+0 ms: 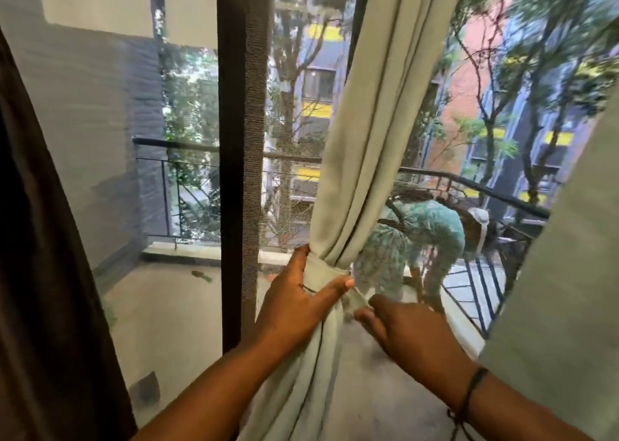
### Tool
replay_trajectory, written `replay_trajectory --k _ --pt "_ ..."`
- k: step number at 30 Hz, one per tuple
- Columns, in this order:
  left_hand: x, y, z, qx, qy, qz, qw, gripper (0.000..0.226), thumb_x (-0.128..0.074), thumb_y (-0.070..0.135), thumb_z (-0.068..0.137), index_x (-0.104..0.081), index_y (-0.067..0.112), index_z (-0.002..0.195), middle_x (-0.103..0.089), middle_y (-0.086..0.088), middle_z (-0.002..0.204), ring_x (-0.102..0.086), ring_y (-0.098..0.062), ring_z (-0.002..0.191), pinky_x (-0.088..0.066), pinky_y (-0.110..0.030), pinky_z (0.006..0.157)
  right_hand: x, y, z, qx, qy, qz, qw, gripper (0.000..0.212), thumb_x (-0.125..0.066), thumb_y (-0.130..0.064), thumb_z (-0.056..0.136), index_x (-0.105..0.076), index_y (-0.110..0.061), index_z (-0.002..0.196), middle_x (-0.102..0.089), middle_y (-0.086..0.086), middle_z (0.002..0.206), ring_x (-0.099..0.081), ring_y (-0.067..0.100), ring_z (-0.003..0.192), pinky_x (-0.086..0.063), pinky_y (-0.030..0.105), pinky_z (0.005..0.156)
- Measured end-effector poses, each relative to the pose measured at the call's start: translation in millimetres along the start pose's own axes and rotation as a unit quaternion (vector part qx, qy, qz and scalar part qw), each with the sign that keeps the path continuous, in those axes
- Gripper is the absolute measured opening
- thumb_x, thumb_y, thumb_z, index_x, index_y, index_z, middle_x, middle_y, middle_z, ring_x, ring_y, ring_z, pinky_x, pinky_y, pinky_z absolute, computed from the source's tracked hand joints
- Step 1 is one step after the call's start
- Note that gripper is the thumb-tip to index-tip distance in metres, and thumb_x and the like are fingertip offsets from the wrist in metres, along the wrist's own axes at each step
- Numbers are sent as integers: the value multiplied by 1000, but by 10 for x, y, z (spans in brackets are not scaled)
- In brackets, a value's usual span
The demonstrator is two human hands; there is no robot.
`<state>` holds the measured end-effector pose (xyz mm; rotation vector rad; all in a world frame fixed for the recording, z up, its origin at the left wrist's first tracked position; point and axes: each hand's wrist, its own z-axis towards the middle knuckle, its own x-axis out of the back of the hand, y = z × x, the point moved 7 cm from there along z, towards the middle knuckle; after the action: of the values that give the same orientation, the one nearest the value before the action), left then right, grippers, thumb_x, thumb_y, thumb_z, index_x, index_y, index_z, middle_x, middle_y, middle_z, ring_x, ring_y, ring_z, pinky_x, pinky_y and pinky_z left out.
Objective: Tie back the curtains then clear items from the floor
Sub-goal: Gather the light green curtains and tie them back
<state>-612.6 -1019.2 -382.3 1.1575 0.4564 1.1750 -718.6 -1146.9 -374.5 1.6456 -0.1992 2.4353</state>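
Head view: left hand is gripping the pale green curtain at its gathered waist, near 6 o'clock of frame centre, fingers wrapping round the far side and thumb stretching across the front of the tie band. Likely it is pinning the bunch together so the wrap is not slipping loose. Right hand is sitting just to the 3 o'clock side of the knot, fingertips curling in on the short loose end of the tie; pinching looks probable, blur is making exact contact hard to call. Pulling that end sideways would be cinching the band tight. A cord bracelet is showing on the right wrist. Curtain is hanging from 12 o'clock, narrowing at the band, then flaring down toward 6 o'clock. Dark brown curtain is hanging at 9 o'clock, not tied as far as is showing. Second pale panel is filling 3 o'clock. Another person is bending over on the balcony beyond the screen, by the railing. Judging: tying step is nearly finishing; floor clearing is not yet beginning.
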Motion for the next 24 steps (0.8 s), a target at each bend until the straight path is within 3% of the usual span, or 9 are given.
replay_trajectory --k 3,6,10,14,17,19,20,22,24 --pt "53 10 18 -14 -15 52 998 66 -69 62 70 -37 44 125 -65 19 110 -64 -6 98 -54 -34 87 279 194 116 -61 -37 80 994 47 -42 -62 87 -48 -22 61 -54 -3 62 -52 14 58 -31 26 49" --pt "58 76 -18 -51 -28 107 993 68 -66 52 79 -27 38 133 -61 11 122 -62 -16 104 -51 -31 83 644 348 65 -122 -71 116 983 56 -51 -61 82 -40 -16 52 -42 3 52 -39 15 49 -28 29 50" --pt "-50 86 -56 -75 -24 126 989 73 -58 47 86 -13 32 141 -51 -1 137 -57 -27 112 -48 -32 83 675 -80 -254 -109 -114 -73 985 52 -36 -68 86 -41 -21 64 -54 0 70 -54 14 65 -34 29 56" --pt "-64 92 -100 -67 -1 128 990 73 -52 49 89 -4 32 142 -45 -3 142 -58 -30 111 -49 -34 83 554 -740 -411 -66 -173 -162 969 32 -38 -45 97 -57 -22 109 -64 5 112 -61 28 105 -45 35 83" --pt "-182 98 -279 -80 -29 97 992 81 -56 38 90 6 34 142 -39 1 145 -55 -14 116 -46 -25 90 736 -1061 -291 -4 -156 -150 976 27 -42 -32 97 -52 -18 118 -63 9 110 -61 31 102 -40 33 73" --pt "-370 81 -451 -65 -99 -6 993 68 -54 14 94 -9 23 145 -47 7 134 -53 14 105 -35 0 85 888 -1283 -165 52 -94 -137 985 28 -41 -32 97 -52 -15 117 -64 10 96 -62 31 91 -34 31 67" --pt "-486 56 -569 -75 -126 -17 989 56 -50 10 96 -23 15 144 -49 15 122 -53 19 98 -31 7 78 932 -1346 -111 60 -76 -115 989 25 -42 -35 96 -56 -15 101 -61 6 84 -60 30 83 -34 30 65" --pt "-513 104 -715 -39 -175 -8 984 33 -40 27 97 -56 17 125 -55 24 95 -56 11 84 -33 8 65 958 -1325 1 14 -70 -43 997 35 -46 -43 91 -49 -15 71 -53 -1 67 -55 24 71 -37 29 61" --pt "-421 0 -629 -64 -100 -5 993 40 -34 42 79 -58 30 109 -67 10 89 -58 -4 93 -45 -7 75 949 -1203 78 -17 -63 66 996 45 -49 -50 89 -48 -13 63 -53 0 60 -52 18 60 -36 28 55"
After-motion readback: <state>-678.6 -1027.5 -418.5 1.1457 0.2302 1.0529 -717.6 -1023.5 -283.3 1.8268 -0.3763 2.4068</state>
